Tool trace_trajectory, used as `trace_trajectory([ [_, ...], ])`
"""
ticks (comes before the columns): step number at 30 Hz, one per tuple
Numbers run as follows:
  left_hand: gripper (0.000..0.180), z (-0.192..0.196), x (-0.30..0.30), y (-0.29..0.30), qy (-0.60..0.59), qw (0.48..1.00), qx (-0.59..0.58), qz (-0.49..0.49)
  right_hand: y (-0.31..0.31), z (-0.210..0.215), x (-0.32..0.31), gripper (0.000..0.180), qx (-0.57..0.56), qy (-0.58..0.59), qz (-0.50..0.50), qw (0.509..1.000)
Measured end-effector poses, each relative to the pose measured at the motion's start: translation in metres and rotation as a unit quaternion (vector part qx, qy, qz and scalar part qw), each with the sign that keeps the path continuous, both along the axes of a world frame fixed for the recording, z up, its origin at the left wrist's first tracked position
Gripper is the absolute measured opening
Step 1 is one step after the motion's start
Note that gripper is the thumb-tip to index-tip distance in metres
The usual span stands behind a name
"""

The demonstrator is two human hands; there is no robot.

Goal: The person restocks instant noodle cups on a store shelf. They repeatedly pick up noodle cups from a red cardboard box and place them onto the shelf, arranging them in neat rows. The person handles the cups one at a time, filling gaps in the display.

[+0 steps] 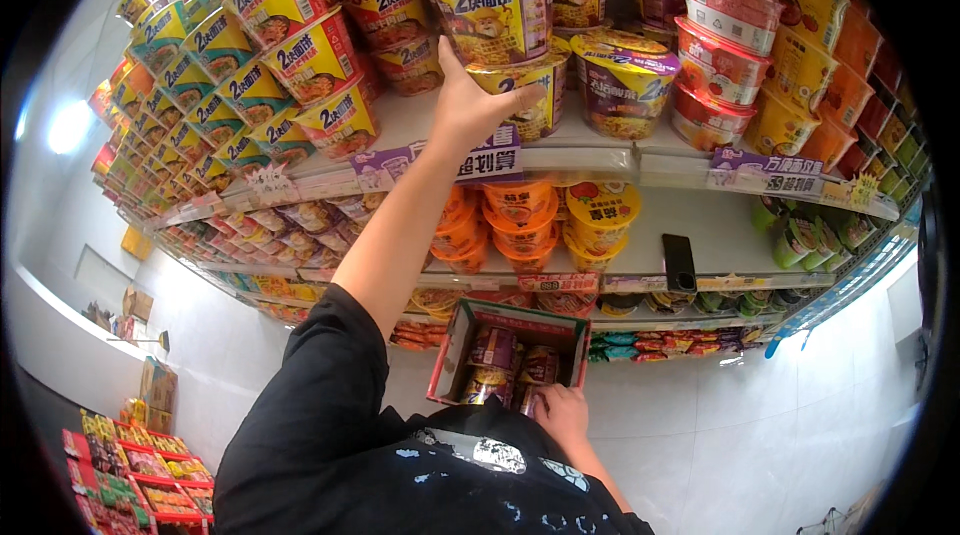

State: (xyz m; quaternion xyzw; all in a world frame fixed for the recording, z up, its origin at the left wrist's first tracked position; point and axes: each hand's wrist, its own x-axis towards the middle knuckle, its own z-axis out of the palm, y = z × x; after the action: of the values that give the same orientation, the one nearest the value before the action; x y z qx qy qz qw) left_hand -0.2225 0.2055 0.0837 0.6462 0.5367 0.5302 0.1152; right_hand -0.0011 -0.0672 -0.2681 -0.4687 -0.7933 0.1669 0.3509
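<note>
My left hand reaches up to the top shelf, its thumb and index finger spread. It rests against a stack of two yellow-and-purple noodle cups: the upper cup stands above the lower cup, which the thumb crosses. Some of its fingers are hidden. Low in front of my body, my right hand is at the near right side of an open red-and-green carton. Its fingers curl over a purple noodle cup there. More noodle cups lie inside the carton.
Stacked noodle cups fill the left of the top shelf; a purple-lidded cup and red bowls stand right. Orange tubs and a black phone sit on the shelf below. A snack display stands lower left.
</note>
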Motion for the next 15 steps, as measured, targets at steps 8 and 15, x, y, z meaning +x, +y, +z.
trace_trajectory([
  [8,0.127,-0.001,0.004,0.0,-0.026,0.999,0.012,0.034,0.001,-0.001,0.001,0.012,-0.008,0.009,-0.002,1.0],
  [15,0.125,0.018,-0.015,-0.01,-0.093,0.99,0.105,-0.017,0.003,-0.006,0.0,0.013,-0.01,0.009,-0.001,1.0],
])
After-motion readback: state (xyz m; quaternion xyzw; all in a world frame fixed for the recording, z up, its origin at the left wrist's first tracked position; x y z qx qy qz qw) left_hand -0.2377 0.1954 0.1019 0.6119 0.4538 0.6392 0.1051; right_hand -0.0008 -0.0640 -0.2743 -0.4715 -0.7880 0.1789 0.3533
